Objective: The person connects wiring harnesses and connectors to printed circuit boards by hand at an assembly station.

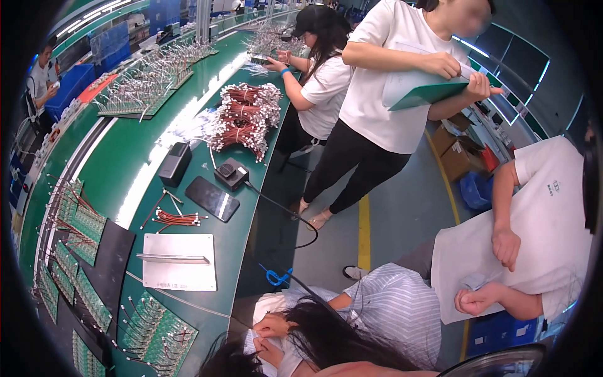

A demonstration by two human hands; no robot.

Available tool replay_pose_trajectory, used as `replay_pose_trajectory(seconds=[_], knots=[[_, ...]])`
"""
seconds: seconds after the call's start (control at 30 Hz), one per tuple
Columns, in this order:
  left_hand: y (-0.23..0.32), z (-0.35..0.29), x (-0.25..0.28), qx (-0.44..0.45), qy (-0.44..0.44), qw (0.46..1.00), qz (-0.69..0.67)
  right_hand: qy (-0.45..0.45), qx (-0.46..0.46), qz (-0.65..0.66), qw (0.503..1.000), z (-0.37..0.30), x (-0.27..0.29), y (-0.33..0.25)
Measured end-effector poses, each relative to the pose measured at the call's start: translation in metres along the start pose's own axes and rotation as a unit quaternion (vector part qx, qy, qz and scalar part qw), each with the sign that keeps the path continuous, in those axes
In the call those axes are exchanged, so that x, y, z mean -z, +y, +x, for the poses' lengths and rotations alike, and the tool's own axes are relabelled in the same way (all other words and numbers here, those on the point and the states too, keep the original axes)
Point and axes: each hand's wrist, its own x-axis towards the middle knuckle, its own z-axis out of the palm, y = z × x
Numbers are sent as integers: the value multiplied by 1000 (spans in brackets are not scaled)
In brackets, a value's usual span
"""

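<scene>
Both your hands sit low in the frame, close against your striped shirt and half under your hanging dark hair. Right hand (271, 325) is curled, fingers bent inward. Left hand (266, 350) lies just below it, near or touching, beside something white at your chest. Cannot tell whether either hand grips anything, as hair and cloth cover the fingers.

Nearest thing on the green bench (188, 113) is the row of circuit boards (157, 333) with wires standing up, just left of your hands. Further up the bench:
- a white plate (179, 276) with a metal bar (173, 258) lying across it
- a small bunch of red wires (179, 218)
- a dark phone (212, 198), flat
- a black unit (231, 173) with a cable running off the bench edge
- a black box (174, 163)
- a big heap of red wire bundles (245, 119)

A blue cord (275, 276) hangs at the bench edge.

Other people: one stands holding a green clipboard (421, 94), one in a cap works at the bench, and one at right has arms folded.
</scene>
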Motion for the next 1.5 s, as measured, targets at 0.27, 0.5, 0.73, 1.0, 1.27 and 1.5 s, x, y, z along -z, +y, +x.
replay_pose_trajectory(seconds=[0.27, 0.5, 0.73, 1.0, 1.27, 1.5], knots=[[-8, -4, 4, 31, 53, 998, -1, 33, -34, -6, 999, -1, -66, 6], [-1, -23, 21, 22, 119, 992, -24, -8, -37, 2, 999, 17, 30, -15], [48, -20, 37, 54, 111, 991, -46, -137, 131, -106, 976, 24, 66, -37], [52, -27, 56, 21, 40, 997, 55, -207, 223, -115, 946, 25, 95, -59], [66, -33, 56, 3, 28, 999, -26, -242, 228, -86, 939, 21, 93, -72], [66, -45, 63, 32, -6, 998, -55, -230, 228, -42, 945, 15, 94, -77]])
